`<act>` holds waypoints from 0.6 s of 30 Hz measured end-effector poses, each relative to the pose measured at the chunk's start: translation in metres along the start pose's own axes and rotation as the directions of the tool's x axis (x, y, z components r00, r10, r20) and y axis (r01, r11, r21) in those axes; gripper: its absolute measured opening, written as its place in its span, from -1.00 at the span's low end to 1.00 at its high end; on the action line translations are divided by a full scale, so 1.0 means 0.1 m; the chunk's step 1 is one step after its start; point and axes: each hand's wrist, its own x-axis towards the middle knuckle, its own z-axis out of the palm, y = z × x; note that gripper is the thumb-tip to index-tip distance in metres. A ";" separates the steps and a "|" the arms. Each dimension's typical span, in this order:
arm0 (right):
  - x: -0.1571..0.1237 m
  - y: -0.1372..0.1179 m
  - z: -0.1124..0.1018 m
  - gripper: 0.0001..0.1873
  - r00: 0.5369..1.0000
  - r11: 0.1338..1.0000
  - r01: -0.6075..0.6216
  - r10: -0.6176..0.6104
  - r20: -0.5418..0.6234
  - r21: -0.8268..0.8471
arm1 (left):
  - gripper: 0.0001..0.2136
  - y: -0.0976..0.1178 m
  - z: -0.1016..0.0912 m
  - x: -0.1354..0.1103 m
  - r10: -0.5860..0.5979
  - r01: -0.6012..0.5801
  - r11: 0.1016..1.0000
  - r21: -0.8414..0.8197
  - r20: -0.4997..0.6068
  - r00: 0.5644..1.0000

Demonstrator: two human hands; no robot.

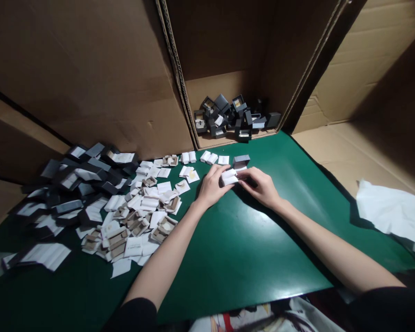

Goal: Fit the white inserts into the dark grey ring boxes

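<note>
Over the green table, both hands meet at a small white padded box insert. My left hand grips it from the left, thumb in front and fingers behind. From the other side, my right hand pinches the insert's right end, its fingertips partly hidden. Just beyond my right fingers stands a small dark jewellery box, its lid raised. Loose white inserts, some turned over to show brown cardboard undersides, lie in a spread pile left of my left hand.
More open dark boxes are heaped at the far left. A large cardboard carton on its side holds several dark boxes at the back. White sheeting lies at the right, beside more cardboard. The green table ends near my body.
</note>
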 end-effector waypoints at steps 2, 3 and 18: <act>-0.01 0.01 0.00 -0.77 1.000 0.999 -0.022 0.022 0.000 0.029 | -0.58 -0.01 0.00 0.00 0.017 -0.018 0.999 -0.030 -0.004 1.000; -0.01 0.01 0.00 -0.75 1.000 0.999 -0.026 0.026 0.007 0.042 | -0.61 -0.01 0.01 0.00 0.021 -0.021 0.999 -0.040 -0.005 1.000; 0.00 -0.02 -0.01 -0.38 0.994 0.996 0.083 -0.080 0.080 -0.041 | -0.74 0.05 -0.01 -0.03 0.227 -0.249 0.920 0.302 0.108 0.968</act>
